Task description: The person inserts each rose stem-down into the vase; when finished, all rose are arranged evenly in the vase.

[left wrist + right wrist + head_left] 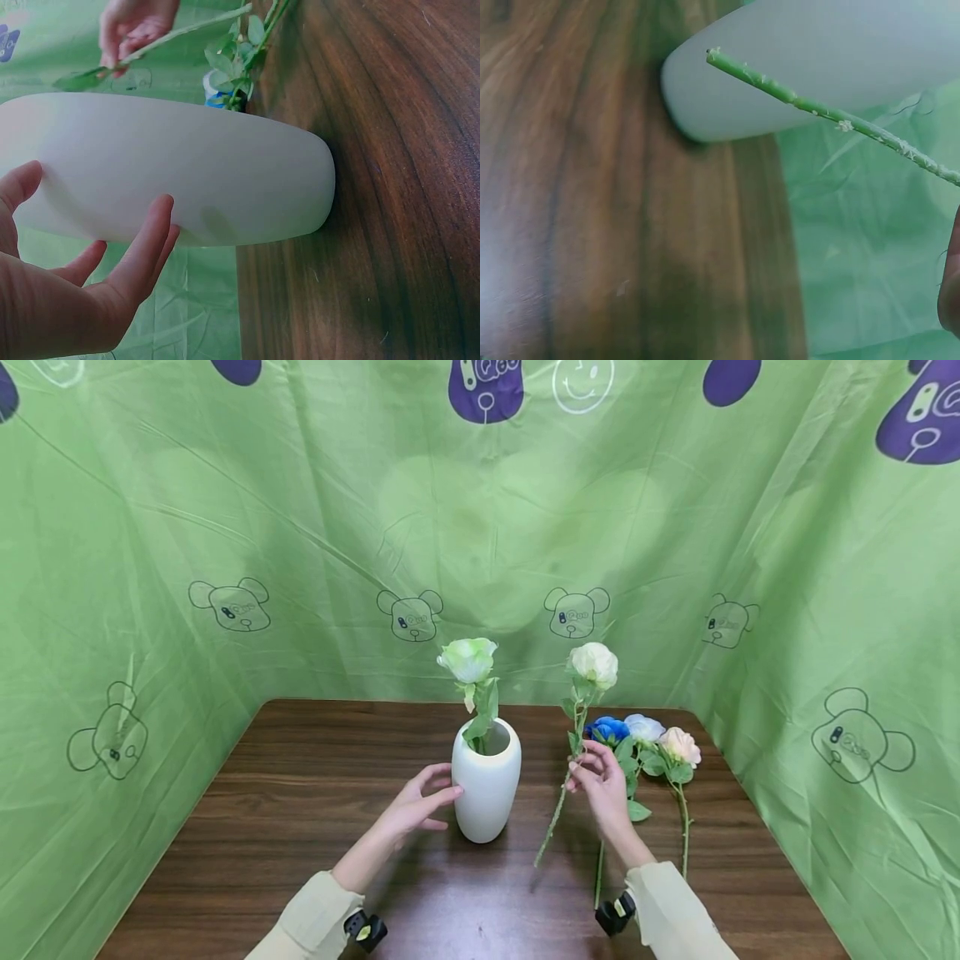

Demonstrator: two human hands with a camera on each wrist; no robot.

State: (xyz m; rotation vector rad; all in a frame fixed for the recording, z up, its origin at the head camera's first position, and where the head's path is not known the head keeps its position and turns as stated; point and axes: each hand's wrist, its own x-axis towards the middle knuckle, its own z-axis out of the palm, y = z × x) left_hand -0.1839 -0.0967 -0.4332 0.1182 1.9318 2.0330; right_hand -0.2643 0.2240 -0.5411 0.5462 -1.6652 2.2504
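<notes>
A white vase (486, 789) stands upright on the table, with a pale green-white flower (468, 660) in its mouth. My left hand (420, 800) is at the vase's left side, fingers spread and fingertips right at its wall. To the right of the vase, my right hand (606, 783) pinches the stem of a cream-white artificial rose (594, 665), bloom up and stem slanting down to the left. In the right wrist view, the cut end of the green stem (791, 97) overlaps the vase, and only a bit of the hand shows at the edge.
On the table's right lie a blue rose (607, 729), a pale blue-white rose (643, 727) and a peach-pink rose (680, 747), stems toward the front. Green printed cloth (337, 527) hangs around the dark wood table (300, 793).
</notes>
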